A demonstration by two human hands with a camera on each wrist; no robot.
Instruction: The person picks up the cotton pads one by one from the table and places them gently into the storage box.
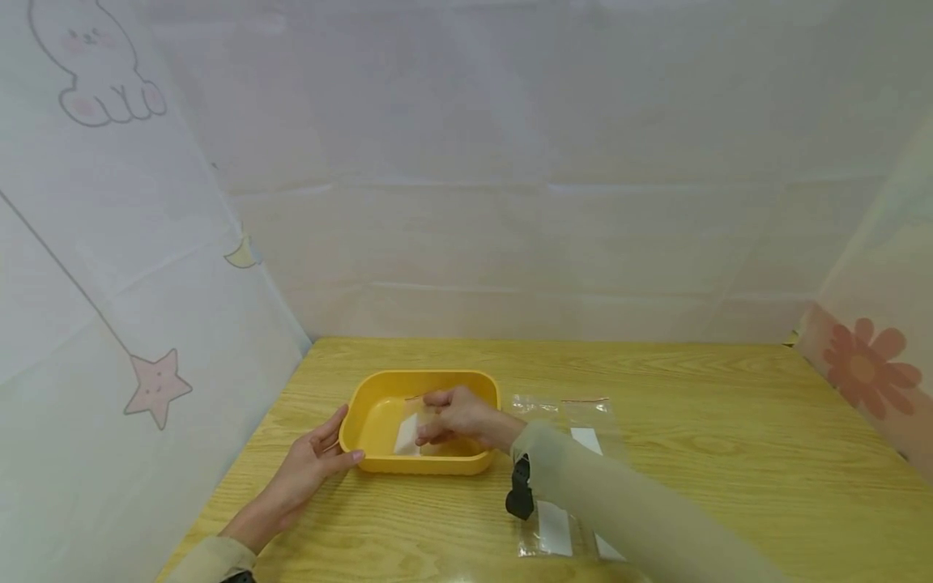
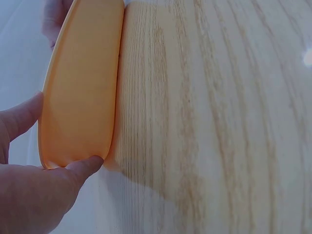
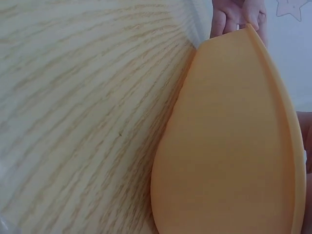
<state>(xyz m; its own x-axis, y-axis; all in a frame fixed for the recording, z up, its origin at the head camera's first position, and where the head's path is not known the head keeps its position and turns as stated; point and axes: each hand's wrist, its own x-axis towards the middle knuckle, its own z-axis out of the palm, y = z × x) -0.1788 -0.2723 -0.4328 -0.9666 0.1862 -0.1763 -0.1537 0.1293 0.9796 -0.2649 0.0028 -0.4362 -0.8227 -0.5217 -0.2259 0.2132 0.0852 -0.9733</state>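
Observation:
A yellow plastic tray [image 1: 419,465] with rounded corners stands on the table. My left hand [image 1: 309,465] grips its left end, thumb at the near corner of the rim and fingers along the side; the left wrist view shows them against the outer wall [image 2: 80,87]. My right hand [image 1: 462,417] reaches over the right side down into the tray. Its fingers overlap a clear zip bag with a white paper piece [image 1: 406,436] lying inside. I cannot tell if they pinch the bag. In the right wrist view the tray wall [image 3: 224,131] hides most of that hand.
Several clear zip bags with white paper pieces [image 1: 554,528] lie to the right of the tray, partly covered by my right forearm. The wood-grain table [image 1: 700,421] extends to the right. Pale printed cloth walls [image 1: 510,243] enclose the back and sides.

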